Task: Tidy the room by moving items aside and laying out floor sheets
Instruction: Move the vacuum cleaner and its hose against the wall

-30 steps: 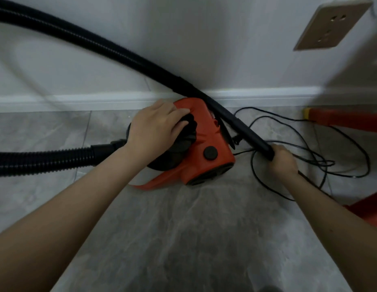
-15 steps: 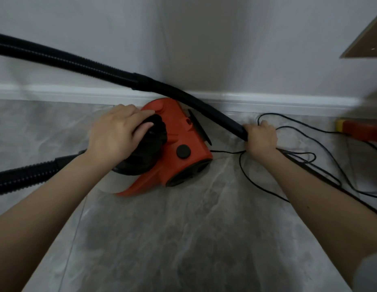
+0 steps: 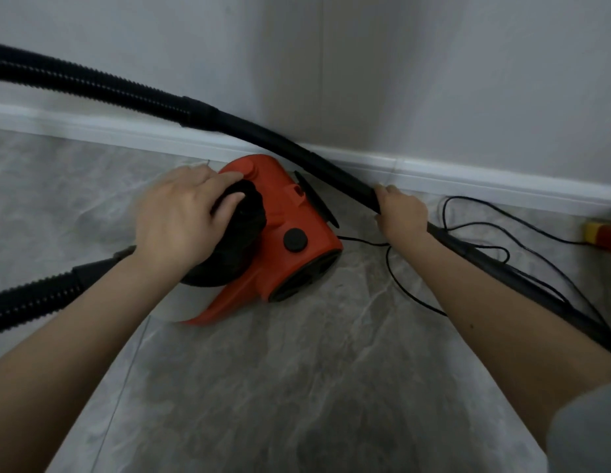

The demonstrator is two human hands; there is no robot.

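A small orange vacuum cleaner [image 3: 290, 213] sits on the grey marbled floor close to the white baseboard. My left hand [image 3: 181, 216] grips its black top handle, fingers curled over it. A black ribbed hose [image 3: 92, 85] loops from the vacuum's left side up along the wall and becomes a rigid black tube [image 3: 297, 155] that slants down to the right. My right hand [image 3: 401, 209] is wrapped around that tube just right of the vacuum; the tube carries on under my right forearm.
A thin black power cord [image 3: 481, 240] lies in loose loops on the floor at the right. A red and yellow object [image 3: 601, 237] pokes in at the right edge. The baseboard [image 3: 468, 179] and wall close off the far side. Bare floor [image 3: 280, 387] lies in front.
The vacuum and both hands sit closer to the baseboard than a second ago. My right hand has slid along the tube toward the wall. The wall socket has left the view.
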